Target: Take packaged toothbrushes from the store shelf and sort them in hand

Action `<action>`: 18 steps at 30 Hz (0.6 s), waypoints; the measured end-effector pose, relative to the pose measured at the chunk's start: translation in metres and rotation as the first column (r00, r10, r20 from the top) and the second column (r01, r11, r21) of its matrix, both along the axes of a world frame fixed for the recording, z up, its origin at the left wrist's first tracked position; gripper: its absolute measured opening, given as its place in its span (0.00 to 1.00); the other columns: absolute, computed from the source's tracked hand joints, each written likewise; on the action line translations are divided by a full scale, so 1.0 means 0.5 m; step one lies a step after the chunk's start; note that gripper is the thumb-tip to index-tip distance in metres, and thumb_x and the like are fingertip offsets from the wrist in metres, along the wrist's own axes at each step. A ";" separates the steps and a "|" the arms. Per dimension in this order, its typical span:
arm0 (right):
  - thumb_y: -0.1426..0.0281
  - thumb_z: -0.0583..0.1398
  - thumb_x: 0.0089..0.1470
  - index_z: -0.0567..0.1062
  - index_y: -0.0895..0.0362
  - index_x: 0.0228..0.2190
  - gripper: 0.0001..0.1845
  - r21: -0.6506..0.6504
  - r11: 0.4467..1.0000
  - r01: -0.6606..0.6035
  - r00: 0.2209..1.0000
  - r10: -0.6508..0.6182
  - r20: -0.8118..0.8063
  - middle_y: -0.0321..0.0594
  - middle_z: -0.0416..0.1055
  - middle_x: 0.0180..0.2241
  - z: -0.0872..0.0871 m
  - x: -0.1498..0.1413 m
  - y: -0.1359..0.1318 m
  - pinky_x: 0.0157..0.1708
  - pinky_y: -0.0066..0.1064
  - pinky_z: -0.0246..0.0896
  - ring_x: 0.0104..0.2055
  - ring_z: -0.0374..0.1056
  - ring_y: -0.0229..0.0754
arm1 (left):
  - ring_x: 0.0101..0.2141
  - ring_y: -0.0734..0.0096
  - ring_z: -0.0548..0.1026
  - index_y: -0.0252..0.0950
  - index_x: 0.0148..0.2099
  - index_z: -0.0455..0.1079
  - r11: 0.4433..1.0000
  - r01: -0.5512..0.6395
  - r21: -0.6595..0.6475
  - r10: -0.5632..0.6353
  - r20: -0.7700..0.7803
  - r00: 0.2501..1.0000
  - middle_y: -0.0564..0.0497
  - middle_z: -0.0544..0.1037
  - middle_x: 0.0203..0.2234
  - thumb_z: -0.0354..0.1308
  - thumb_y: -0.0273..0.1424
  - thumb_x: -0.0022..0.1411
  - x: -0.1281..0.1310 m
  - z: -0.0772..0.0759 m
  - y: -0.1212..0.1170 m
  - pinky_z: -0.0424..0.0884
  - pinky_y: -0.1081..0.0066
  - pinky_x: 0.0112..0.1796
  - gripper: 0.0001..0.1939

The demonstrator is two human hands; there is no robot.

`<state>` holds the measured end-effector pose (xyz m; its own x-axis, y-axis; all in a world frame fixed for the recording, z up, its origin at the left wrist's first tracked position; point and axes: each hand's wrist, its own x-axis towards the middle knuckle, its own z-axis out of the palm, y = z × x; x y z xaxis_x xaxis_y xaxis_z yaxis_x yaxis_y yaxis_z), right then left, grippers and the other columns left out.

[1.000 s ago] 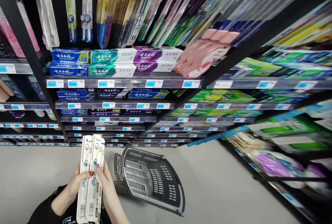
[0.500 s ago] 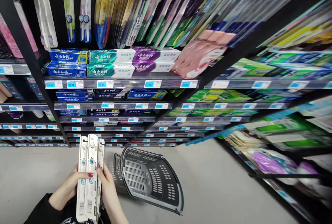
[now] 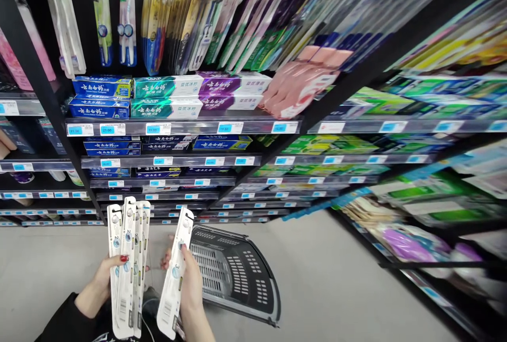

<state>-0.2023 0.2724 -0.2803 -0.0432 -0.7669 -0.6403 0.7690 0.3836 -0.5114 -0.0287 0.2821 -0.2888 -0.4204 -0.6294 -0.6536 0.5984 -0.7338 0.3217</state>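
My left hand [image 3: 98, 284] grips several toothbrush packs [image 3: 127, 284], fanned slightly and held upright, their white printed backs and barcodes facing me. The thumb with a red nail presses on the front of them. To the right, apart from that bunch, my right hand [image 3: 193, 284] is closed on a single toothbrush pack [image 3: 173, 284], tilted with its top to the right. Its thumb lies along the pack's right edge; the other fingers are partly hidden behind it.
A dark grey shopping basket [image 3: 259, 255] stands on the floor [image 3: 325, 278] just right of my right hand. Ahead, a shelf [image 3: 190, 126] holds boxed toothpaste [image 3: 166, 88] below hanging toothbrushes [image 3: 158, 25]. Pink packets [image 3: 301, 85] hang at its right. More shelving runs along the right.
My hands have moved apart. My right hand has drawn one toothbrush pack off to the right, while the bunch in my left hand has shifted slightly left and spread out.
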 end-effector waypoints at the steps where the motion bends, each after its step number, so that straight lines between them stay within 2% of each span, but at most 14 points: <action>1: 0.55 0.58 0.45 0.70 0.57 0.36 0.21 -0.003 1.000 -0.021 0.997 0.021 0.073 0.33 0.63 0.18 0.003 -0.006 -0.004 0.21 0.28 0.56 0.18 0.58 0.36 | 0.36 0.46 0.74 0.23 0.47 0.67 1.000 0.005 -0.022 -0.006 -0.033 0.999 0.38 0.78 0.30 0.63 0.31 0.43 0.003 -0.002 0.000 0.68 0.54 0.38 0.28; 3: 0.53 0.56 0.45 0.70 0.58 0.36 0.23 0.015 0.996 -0.086 0.982 0.082 0.171 0.34 0.64 0.18 0.007 -0.018 -0.011 0.19 0.27 0.54 0.17 0.56 0.35 | 0.35 0.48 0.74 0.24 0.49 0.65 0.998 0.024 -0.063 -0.028 -0.066 0.997 0.39 0.78 0.31 0.61 0.32 0.45 0.010 -0.002 0.000 0.67 0.55 0.38 0.28; 7: 0.58 0.59 0.45 0.71 0.58 0.30 0.16 0.081 0.984 -0.161 0.970 0.142 0.200 0.37 0.67 0.22 0.009 -0.037 -0.014 0.26 0.30 0.59 0.21 0.61 0.37 | 0.34 0.47 0.74 0.23 0.51 0.63 0.991 0.089 -0.101 -0.094 -0.043 0.995 0.37 0.77 0.34 0.59 0.35 0.46 0.021 -0.001 0.002 0.67 0.54 0.38 0.31; 9: 0.61 0.61 0.45 0.71 0.57 0.32 0.14 0.050 0.981 -0.189 0.957 0.173 0.233 0.37 0.68 0.25 0.008 -0.046 -0.013 0.31 0.32 0.61 0.25 0.63 0.38 | 0.35 0.46 0.74 0.24 0.53 0.61 0.986 0.114 -0.125 -0.119 -0.038 0.992 0.37 0.76 0.33 0.59 0.36 0.45 0.023 0.000 0.004 0.66 0.54 0.38 0.33; 11: 0.65 0.64 0.42 0.71 0.56 0.34 0.15 0.003 0.982 -0.191 0.956 0.185 0.229 0.35 0.67 0.27 0.008 -0.051 -0.013 0.32 0.31 0.61 0.26 0.63 0.36 | 0.34 0.47 0.73 0.26 0.54 0.60 0.981 0.123 -0.149 -0.133 -0.058 0.989 0.38 0.76 0.33 0.60 0.36 0.44 0.021 0.004 0.005 0.66 0.55 0.37 0.36; 13: 0.68 0.65 0.40 0.71 0.56 0.35 0.17 -0.025 0.982 -0.185 0.973 0.187 0.133 0.33 0.66 0.26 0.007 -0.049 -0.015 0.29 0.28 0.60 0.24 0.61 0.33 | 0.31 0.51 0.74 0.28 0.55 0.60 0.979 0.126 -0.161 -0.143 -0.095 0.985 0.39 0.76 0.33 0.60 0.37 0.42 0.017 0.011 0.006 0.67 0.58 0.33 0.37; 15: 0.68 0.66 0.39 0.71 0.58 0.33 0.16 -0.048 0.979 -0.199 0.978 0.195 -0.070 0.33 0.64 0.25 0.007 -0.040 -0.019 0.24 0.25 0.57 0.23 0.60 0.32 | 0.26 0.56 0.73 0.28 0.53 0.62 0.975 0.144 -0.167 -0.165 -0.119 0.979 0.40 0.76 0.32 0.61 0.38 0.40 0.012 0.017 0.006 0.66 0.63 0.28 0.37; 17: 0.67 0.66 0.38 0.69 0.58 0.31 0.16 -0.056 0.977 -0.206 0.950 0.185 -0.253 0.32 0.64 0.24 0.007 -0.027 -0.028 0.22 0.24 0.56 0.21 0.60 0.31 | 0.24 0.59 0.72 0.27 0.50 0.65 0.970 0.168 -0.176 -0.190 -0.120 0.974 0.40 0.76 0.31 0.61 0.39 0.39 0.009 0.017 0.009 0.65 0.66 0.25 0.34; 18: 0.66 0.65 0.38 0.68 0.58 0.30 0.16 -0.053 0.978 -0.203 0.941 0.180 -0.287 0.32 0.64 0.24 0.007 -0.020 -0.036 0.21 0.24 0.55 0.20 0.60 0.32 | 0.24 0.59 0.72 0.27 0.47 0.67 0.968 0.177 -0.179 -0.200 -0.116 0.973 0.39 0.76 0.30 0.61 0.40 0.39 0.009 0.016 0.011 0.65 0.67 0.25 0.33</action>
<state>-0.2124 0.2545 -0.2767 -0.0585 -0.8268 -0.5594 0.5069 0.4581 -0.7302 -0.0242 0.2875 -0.2809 -0.6175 -0.6256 -0.4769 0.4998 -0.7802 0.3762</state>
